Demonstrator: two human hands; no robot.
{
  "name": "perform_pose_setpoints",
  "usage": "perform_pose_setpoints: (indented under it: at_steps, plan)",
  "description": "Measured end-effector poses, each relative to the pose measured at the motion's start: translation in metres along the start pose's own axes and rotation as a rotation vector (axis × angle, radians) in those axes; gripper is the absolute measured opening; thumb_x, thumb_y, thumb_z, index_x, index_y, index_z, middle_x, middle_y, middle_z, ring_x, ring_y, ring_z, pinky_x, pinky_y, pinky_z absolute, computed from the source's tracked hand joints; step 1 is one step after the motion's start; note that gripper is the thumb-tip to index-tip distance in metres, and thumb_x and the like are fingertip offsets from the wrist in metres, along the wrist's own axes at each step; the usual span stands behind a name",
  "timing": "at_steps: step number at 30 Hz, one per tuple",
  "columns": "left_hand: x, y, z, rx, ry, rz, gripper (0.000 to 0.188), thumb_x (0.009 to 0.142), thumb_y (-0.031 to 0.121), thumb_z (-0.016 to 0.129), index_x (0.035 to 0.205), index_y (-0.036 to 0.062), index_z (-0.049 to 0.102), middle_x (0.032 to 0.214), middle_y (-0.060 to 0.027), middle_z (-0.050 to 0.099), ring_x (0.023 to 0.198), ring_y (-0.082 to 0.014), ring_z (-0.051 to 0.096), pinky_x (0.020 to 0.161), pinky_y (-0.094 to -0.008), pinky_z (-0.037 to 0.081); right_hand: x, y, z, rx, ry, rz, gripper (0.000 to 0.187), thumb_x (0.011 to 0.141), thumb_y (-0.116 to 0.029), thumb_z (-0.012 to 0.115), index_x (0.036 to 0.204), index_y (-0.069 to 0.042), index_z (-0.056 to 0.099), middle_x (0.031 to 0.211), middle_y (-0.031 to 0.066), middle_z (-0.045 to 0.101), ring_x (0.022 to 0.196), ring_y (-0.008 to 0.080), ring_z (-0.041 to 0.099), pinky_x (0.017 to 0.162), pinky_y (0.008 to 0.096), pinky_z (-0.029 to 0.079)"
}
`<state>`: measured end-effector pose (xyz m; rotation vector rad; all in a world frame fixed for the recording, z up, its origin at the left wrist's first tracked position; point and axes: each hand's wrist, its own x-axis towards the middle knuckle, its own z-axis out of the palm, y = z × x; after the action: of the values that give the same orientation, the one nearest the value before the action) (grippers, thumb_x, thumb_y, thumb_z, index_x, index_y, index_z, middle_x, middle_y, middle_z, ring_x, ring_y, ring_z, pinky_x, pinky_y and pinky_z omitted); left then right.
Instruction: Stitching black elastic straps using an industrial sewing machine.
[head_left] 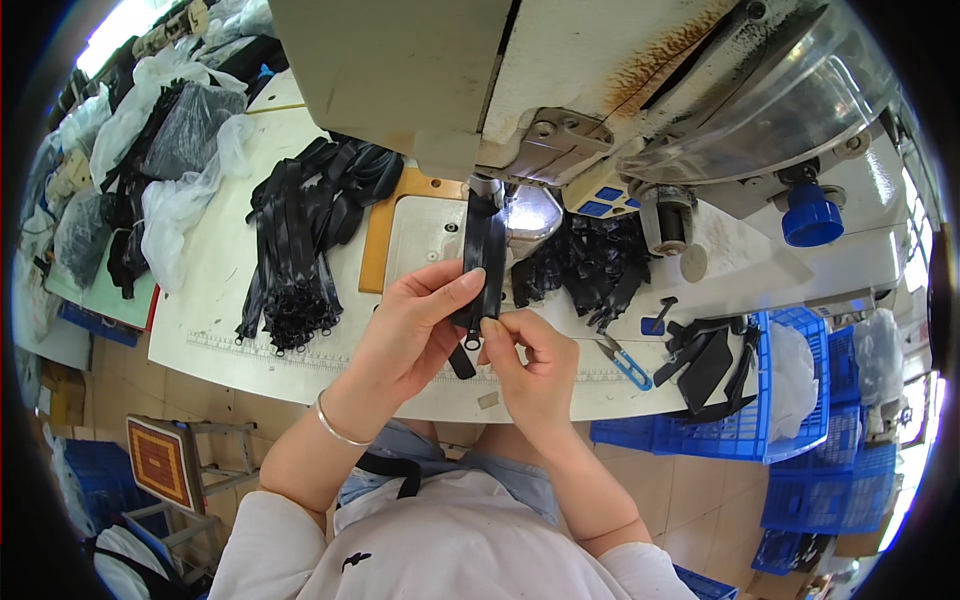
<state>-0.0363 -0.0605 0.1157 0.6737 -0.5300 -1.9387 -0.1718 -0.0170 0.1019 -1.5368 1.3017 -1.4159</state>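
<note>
A black zipper runs from under the sewing machine head toward me, its metal pull hanging at the near end. My left hand pinches its left edge, thumb on top. Close beside it, my right hand grips the zipper's near end by the pull between thumb and fingers. Below my left fingers pokes out a short black strip end. To the left lies a bundle of black zippers with their pulls facing me. Right of the needle area is a heap of black pieces.
Blue-handled thread snips lie right of my right hand, near black flat pieces. A blue crate hangs at the table's right edge. Plastic-bagged goods pile up at far left. A stool stands below left.
</note>
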Motion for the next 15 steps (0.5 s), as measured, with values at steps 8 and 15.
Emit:
perform_pose_setpoints:
  at_steps: [8,15]
  plan:
    - [0.009,0.003,0.002,0.068,-0.026,0.059,0.011,0.09,0.011,0.063,0.097,0.0025,0.066,0.083,-0.0007,0.065,0.071,-0.0062,0.06,0.06,-0.0204,0.049,0.01,-0.001,0.001,0.0,0.007,-0.002,0.01,0.087,-0.006,0.063,0.079,0.0,0.061,0.062,0.0036,0.059,0.056,0.0066,0.054,0.05,0.0218,0.04]
    - [0.01,0.004,-0.006,0.059,-0.008,0.027,0.011,0.092,0.014,0.06,0.093,0.0042,0.065,0.081,-0.0008,0.064,0.066,-0.0073,0.058,0.06,-0.0201,0.048,0.019,0.001,0.002,0.057,-0.022,-0.011,0.01,0.087,-0.006,0.063,0.081,0.001,0.06,0.064,0.0044,0.06,0.058,0.0069,0.057,0.052,0.0215,0.042]
